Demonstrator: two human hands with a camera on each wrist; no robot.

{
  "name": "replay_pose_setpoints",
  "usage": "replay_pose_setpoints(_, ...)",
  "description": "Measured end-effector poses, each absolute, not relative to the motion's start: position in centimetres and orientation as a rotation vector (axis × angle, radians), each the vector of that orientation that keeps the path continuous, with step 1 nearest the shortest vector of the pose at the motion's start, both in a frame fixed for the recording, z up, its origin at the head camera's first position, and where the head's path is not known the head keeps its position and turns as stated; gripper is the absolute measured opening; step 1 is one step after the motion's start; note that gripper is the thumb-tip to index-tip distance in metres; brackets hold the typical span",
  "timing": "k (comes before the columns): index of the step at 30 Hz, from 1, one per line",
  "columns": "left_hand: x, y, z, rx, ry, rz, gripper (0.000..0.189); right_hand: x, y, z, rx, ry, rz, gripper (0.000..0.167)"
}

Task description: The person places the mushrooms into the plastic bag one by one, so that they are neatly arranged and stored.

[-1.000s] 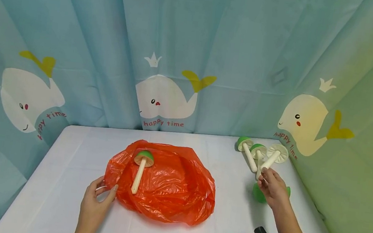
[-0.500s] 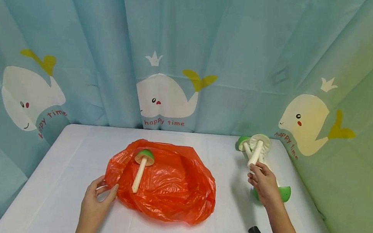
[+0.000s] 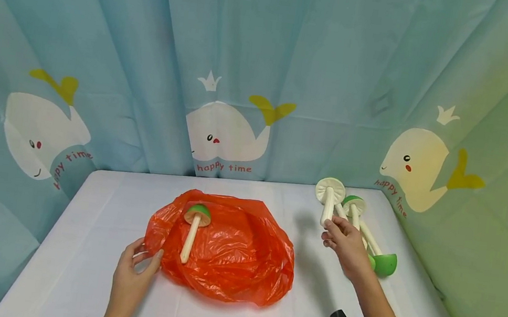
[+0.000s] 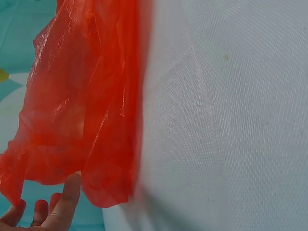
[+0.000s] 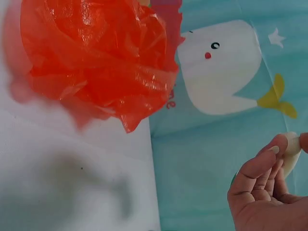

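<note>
Right hand (image 3: 344,246) pinches the stem end of the held mushroom (image 3: 330,191) between thumb and fingertips – cap tipped to the far end, pale gilled underside facing the head camera. Piece is up off the white table (image 3: 102,208), well right of the red bag (image 3: 240,231); shadow on the cloth below. In the right wrist view only the stem end shows at the fingertips. Left hand (image 3: 131,278) is at the bag's left edge, thumb and fingers apart, fingertips touching plastic; can't tell if it actually grips. Bag sits crumpled near mid-table, with one green-capped mushroom (image 3: 190,235) lying on its left part, cap toward the back. Around the right hand: an upper green-capped mushroom (image 3: 354,207) at the table's far right, a lower green-capped mushroom (image 3: 385,264) with its cap nearer the person, another green cap (image 3: 372,262) partly hidden behind the hand, and a loose stem (image 3: 340,210) mostly covered by the held piece. Backdrop is a blue-green curtain (image 3: 339,84) – whale prints, "happy time" lettering.
</note>
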State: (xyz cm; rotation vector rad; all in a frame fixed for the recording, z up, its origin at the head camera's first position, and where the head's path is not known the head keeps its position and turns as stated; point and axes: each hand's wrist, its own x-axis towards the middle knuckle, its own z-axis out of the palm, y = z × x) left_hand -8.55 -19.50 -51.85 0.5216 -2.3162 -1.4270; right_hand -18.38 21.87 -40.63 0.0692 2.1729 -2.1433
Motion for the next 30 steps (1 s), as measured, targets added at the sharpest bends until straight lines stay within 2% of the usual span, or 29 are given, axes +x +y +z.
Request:
replay_pose_setpoints(2, -8.5, -19.4, -51.8, 0.511, -2.315, -1.417, 0.067, -18.3, 21.5, -40.5, 0.031, 2.188, -2.130, 0.033)
replay_pose_setpoints(10, -7.5, -17.9, -46.8, 0.534, -2.343, -1.548, 0.060, -17.8, 20.5, -40.0, -0.147, 2.255, -2.055, 0.032)
replay_pose_setpoints(20, -7.6, -18.1, -48.3, 0.519, -2.344, -1.448, 0.064, -17.4, 18.9, -38.5, -0.450, 2.283, -1.898, 0.025)
replay_pose_setpoints(30, -7.2, -17.9, -46.9, 0.529, -2.331, -1.495, 0.059, -17.2, 17.2, -38.2, -0.627, 2.247, -1.735, 0.022)
